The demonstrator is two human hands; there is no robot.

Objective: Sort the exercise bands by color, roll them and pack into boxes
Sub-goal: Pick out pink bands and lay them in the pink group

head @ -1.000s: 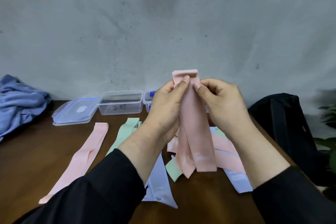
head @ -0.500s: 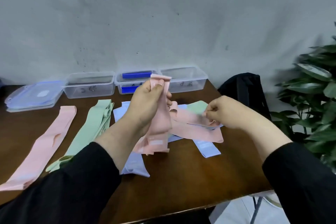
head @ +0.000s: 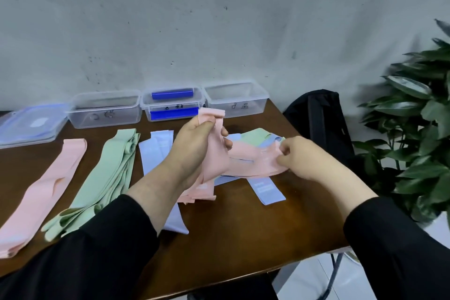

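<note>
My left hand (head: 194,143) grips a pink band (head: 214,153) by its top end, and the band hangs down to the table. My right hand (head: 299,156) pinches the end of another pink band (head: 253,161) lying in the mixed pile of pink, green and blue bands. On the brown table (head: 231,238) lie sorted strips: a pink band (head: 46,187) at the left, a stack of green bands (head: 107,178), and blue bands (head: 155,151) partly under my left arm. Three clear boxes stand at the back: left (head: 104,108), middle (head: 171,105), right (head: 236,97).
A clear lid (head: 29,124) lies at the far left of the table. A black bag (head: 319,119) sits off the table's right edge, with a green plant (head: 414,124) beyond it. The table's front edge runs close to my sleeves.
My right hand let go of the held pink band and dropped to the pile, taking the end of another pink band. The view swung right and down.
</note>
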